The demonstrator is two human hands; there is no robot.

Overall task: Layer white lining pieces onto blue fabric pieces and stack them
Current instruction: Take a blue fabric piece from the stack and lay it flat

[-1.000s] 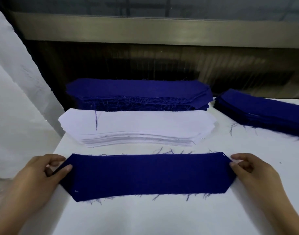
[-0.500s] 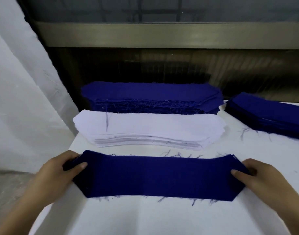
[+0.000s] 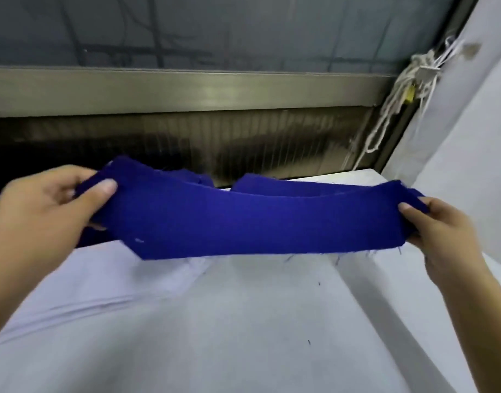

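Observation:
A long blue fabric piece [image 3: 243, 222] with angled ends hangs in the air above the table, sagging a little in the middle. My left hand [image 3: 45, 211] pinches its left end, thumb on top. My right hand [image 3: 442, 231] pinches its right end. Behind the held piece, the top of a blue stack [image 3: 272, 187] shows at the back right. The white lining stack [image 3: 107, 279] lies below and to the left, partly hidden by the held piece and my left arm.
The white table [image 3: 272, 336] fills the lower view. A metal window frame [image 3: 186, 89] runs along the back. White cords [image 3: 391, 109] hang at the right rear corner next to a white wall [image 3: 470, 137].
Both hands have lifted the blue piece off the table and carried it up and to the right. The view has swung right, so the far blue and white stacks are mostly out of sight.

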